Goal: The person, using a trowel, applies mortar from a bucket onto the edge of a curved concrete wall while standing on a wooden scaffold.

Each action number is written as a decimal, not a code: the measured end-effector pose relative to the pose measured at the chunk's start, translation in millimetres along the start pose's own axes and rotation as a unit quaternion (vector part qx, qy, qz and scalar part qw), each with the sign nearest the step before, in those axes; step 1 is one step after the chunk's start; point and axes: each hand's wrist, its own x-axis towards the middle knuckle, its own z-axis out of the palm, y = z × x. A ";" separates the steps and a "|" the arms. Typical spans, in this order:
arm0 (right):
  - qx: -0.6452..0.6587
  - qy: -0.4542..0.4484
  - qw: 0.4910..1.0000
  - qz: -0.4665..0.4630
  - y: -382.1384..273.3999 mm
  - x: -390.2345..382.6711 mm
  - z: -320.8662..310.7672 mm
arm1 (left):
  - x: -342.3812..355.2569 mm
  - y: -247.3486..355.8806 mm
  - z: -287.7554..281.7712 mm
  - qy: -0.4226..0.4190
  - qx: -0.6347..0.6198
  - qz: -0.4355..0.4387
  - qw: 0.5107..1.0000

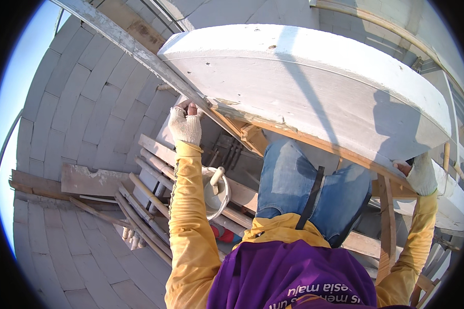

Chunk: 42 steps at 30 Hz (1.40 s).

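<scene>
My left hand (185, 124), in a white glove with bare fingertips, is closed at the lower edge of a long grey metal bar (154, 64). The bar slants down from the upper left past the end of a curved white slab (294, 95). Along the slab's lower edge runs a wooden batten (314, 140). Over at the right, my right hand (421, 174), gloved the same way, grips the batten near its right end, its bare fingertips against the slab's foot. Part of each grip is hidden.
Below my left forearm hangs a whitish bucket (216, 193) with a handle. Bamboo poles and planks (144, 216) form scaffolding under me. Grey block walls (72, 87) stand at left. A wooden post (386, 226) rises beside my right leg, with a drop beneath the planks.
</scene>
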 end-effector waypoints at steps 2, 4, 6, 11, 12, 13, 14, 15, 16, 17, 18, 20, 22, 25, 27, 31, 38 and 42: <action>-0.013 -0.009 1.000 0.002 0.7 -0.1 0.7 | 23.1 -12.7 -16.4 0.060 -0.085 0.009 0.995; -0.030 -0.021 0.999 0.025 -1.2 -0.4 -0.1 | 48.1 -11.9 -31.6 0.079 -0.168 -0.005 0.983; 0.003 -0.024 0.999 0.049 3.6 -2.0 1.7 | 71.2 -1.5 -41.5 0.063 -0.280 -0.012 0.958; 0.027 -0.011 0.999 0.043 -5.5 0.2 -1.3 | 98.4 32.1 -63.8 0.062 -0.120 0.107 0.985; 0.032 -0.005 0.999 0.035 -2.3 0.3 0.1 | 98.1 38.2 -65.4 0.083 -0.074 0.109 0.988; 0.043 -0.005 0.998 0.037 -0.1 0.2 1.2 | 96.6 45.3 -65.4 0.102 -0.028 0.111 0.988; 0.054 -0.004 0.998 0.039 1.6 0.1 1.6 | 91.9 55.2 -63.9 0.136 0.013 0.101 0.985; 0.071 -0.009 0.996 0.050 2.7 0.2 1.6 | 91.8 55.4 -62.1 0.151 0.048 0.146 0.976; 0.074 -0.009 0.996 0.049 3.8 0.5 3.3 | 91.6 53.3 -62.0 0.167 0.085 0.190 0.964; 0.077 -0.009 0.996 0.047 5.1 0.8 4.9 | 91.5 52.9 -62.5 0.181 0.123 0.234 0.947; 0.063 -0.004 0.997 0.033 6.8 1.5 6.9 | 91.5 54.2 -63.1 0.181 0.144 0.253 0.940; 0.045 0.002 0.999 0.027 8.3 0.1 5.6 | 89.5 60.1 -57.4 0.180 0.174 0.238 0.939; 0.039 0.009 0.999 0.030 9.6 -0.8 4.4 | 89.7 65.4 -54.3 0.179 0.190 0.222 0.939; 0.016 0.017 0.999 0.022 11.9 -2.8 4.0 | 91.3 71.4 -52.7 0.177 0.197 0.200 0.943; 0.039 0.001 0.998 0.039 1.0 2.6 2.6 | 90.9 75.6 -54.6 0.170 0.212 0.192 0.943; 0.046 -0.017 0.996 0.069 -2.3 0.7 0.8 | 92.9 70.3 -52.2 0.179 0.269 0.208 0.923; 0.029 0.011 0.999 0.034 -8.2 0.2 -0.8 | 102.6 63.9 -66.7 0.085 0.322 0.239 0.912; 0.065 0.006 0.997 0.045 -14.0 2.5 -1.4 | 109.5 76.9 -75.7 0.040 0.383 0.258 0.886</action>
